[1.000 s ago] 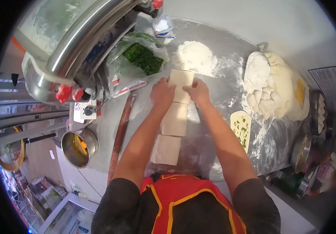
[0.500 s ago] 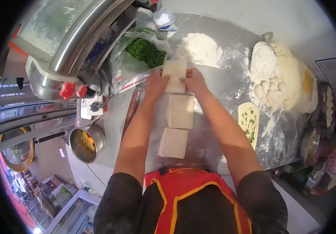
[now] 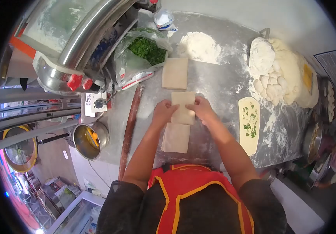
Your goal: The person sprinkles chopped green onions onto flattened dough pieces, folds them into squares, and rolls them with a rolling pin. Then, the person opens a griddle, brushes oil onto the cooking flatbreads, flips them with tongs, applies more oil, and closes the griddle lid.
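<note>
Three square stacks of thin dough sheets lie in a column on the grey metal table. My left hand (image 3: 165,111) pinches the left edge of the middle dough sheets (image 3: 183,113), thumb on top and fingers at the side. From the opposite edge my right hand (image 3: 201,108) grips the same dough sheets, also with its thumb on top. Beyond them rests the far square of dough (image 3: 174,73), untouched. The near stack of dough sheets (image 3: 176,138) lies close to my body, its top edge meeting the middle one. Fingertips under the sheets are hidden.
A long rolling pin (image 3: 130,128) lies left of my arm. Chopped greens (image 3: 147,51) fill a plastic bag beyond it. A flour heap (image 3: 200,46) is at the back. Rightward are a dough strip with green bits (image 3: 248,136) and a large dough mass (image 3: 293,74). A metal pot (image 3: 101,136) stands left.
Both hands have let go of the far dough square and come nearer to my body, onto the middle dough sheets. The view has shifted slightly, showing more of the rolling pin.
</note>
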Motion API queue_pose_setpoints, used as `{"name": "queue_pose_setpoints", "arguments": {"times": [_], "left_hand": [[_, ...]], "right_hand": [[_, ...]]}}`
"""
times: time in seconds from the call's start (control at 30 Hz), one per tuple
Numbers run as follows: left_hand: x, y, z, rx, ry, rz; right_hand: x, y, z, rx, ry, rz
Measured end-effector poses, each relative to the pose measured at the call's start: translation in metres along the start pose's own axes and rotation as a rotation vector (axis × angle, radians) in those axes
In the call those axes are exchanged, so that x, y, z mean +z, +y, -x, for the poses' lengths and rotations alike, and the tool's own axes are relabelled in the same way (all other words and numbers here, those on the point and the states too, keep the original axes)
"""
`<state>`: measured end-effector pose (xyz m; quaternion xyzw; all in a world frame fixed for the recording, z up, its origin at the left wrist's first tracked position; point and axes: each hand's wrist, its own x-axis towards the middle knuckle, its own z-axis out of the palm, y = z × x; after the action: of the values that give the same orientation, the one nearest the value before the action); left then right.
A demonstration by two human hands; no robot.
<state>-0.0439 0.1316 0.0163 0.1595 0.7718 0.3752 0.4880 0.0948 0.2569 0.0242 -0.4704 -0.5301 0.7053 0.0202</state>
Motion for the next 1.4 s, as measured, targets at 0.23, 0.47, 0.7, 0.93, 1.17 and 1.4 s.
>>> {"name": "queue_pose_setpoints", "arguments": {"times": [0.23,0.47,0.7,0.93,1.17,1.4], "left_hand": [[-0.018,-0.024,-0.03,0.337,0.015,-0.133],[-0.065,0.051,-0.121,0.437,0.005,-0.123],[-0.052,0.031,-0.037,0.493,0.269,-0.4],[-0.04,-0.083,0.076,0.333,-0.027,-0.32],[-0.009,-0.093,0.091,0.171,0.08,-0.316],[0.002,-0.092,0.117,0.375,0.075,-0.307]], "right_hand": [[0.01,0.043,-0.032,-0.356,0.045,0.313],[0.035,-0.037,-0.105,-0.475,0.324,0.199],[0.014,0.013,-0.029,-0.493,0.269,0.264],[0.002,0.061,0.127,-0.131,0.131,0.347],[0.044,0.117,0.108,-0.012,0.218,0.198],[0.05,0.084,0.137,0.004,0.063,-0.04]]}}
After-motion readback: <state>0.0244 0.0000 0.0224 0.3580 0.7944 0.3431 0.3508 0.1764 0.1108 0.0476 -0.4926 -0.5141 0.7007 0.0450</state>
